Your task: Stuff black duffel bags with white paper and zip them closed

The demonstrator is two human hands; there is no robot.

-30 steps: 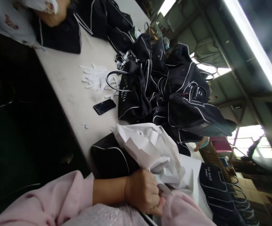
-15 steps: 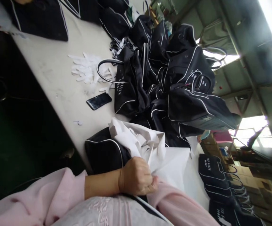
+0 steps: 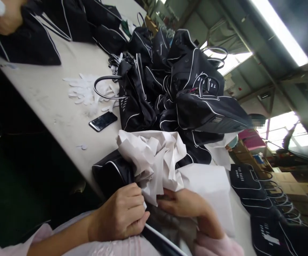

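A black bag (image 3: 112, 172) with white piping lies in front of me on the table, and crumpled white paper (image 3: 154, 153) bulges out of its opening. My left hand (image 3: 120, 213) is closed in a fist around the near edge of this bag. At the paper's lower right side, my right hand (image 3: 183, 204) grips a fold, its fingertips partly hidden by the paper and the bag's opening. Flat white sheets (image 3: 210, 188) lie beyond my right wrist.
Several black bags (image 3: 196, 74) are heaped across the table (image 3: 47, 92). A phone (image 3: 103, 121) lies beside white gloves or paper strips (image 3: 83, 89). Another person's hand (image 3: 6, 16) rests by a bag at upper left. More bags (image 3: 246, 177) stand in a row at right.
My right hand has come into view from behind the left and is now at the paper. My left hand has shifted left and down. The paper stands puffed higher above the bag.
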